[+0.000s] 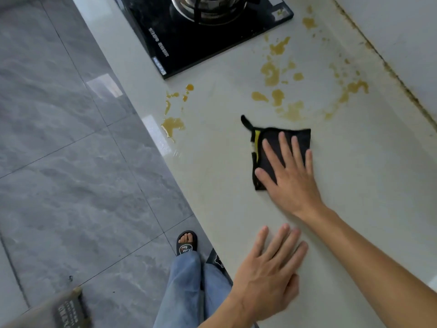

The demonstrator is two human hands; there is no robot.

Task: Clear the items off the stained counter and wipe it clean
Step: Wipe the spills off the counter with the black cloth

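Note:
The pale counter (212, 166) carries yellow-brown stains: a large scatter (272, 72) beyond the cloth, a patch (354, 87) toward the wall, and a puddle (172, 125) near the front edge. A black cloth (303, 138) with a yellow strip lies flat on the counter just below the large scatter. My right hand (289, 178) presses down on it, fingers spread. My left hand (269, 273) rests palm-down on the bare counter nearer to me, fingers apart and holding nothing.
A black glass gas hob (189, 43) with a steel burner ring (208, 8) sits at the far end. A wall (413, 31) with a grimy seam bounds the counter on the right. Grey floor tiles (71, 162) lie left, with a blurred bag-like object (66, 311) at bottom left.

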